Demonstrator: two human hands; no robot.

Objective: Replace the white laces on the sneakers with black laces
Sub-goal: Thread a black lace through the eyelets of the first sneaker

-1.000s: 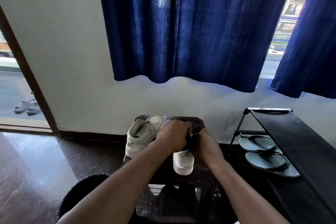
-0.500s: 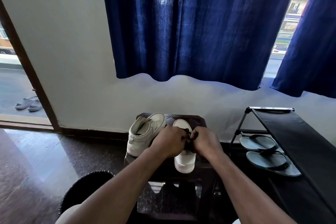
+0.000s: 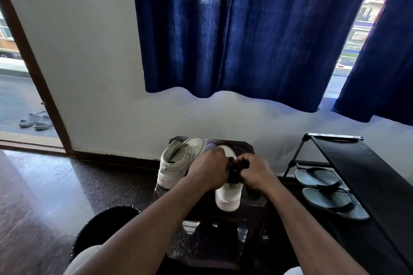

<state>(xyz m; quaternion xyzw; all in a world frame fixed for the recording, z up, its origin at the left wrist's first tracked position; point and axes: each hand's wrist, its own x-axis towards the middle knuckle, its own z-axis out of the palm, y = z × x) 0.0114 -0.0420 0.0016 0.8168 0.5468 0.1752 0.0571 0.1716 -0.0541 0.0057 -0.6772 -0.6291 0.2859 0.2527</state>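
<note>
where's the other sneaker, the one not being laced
In the head view, the other sneaker stands on the dark stool, just left of the left hand.

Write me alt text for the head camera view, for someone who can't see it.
Both hands, left and right, work a black lace on a white sneaker standing on a small dark table. A second white sneaker lies tilted beside it, below blue curtains; sandals sit on a rack at right.
</note>
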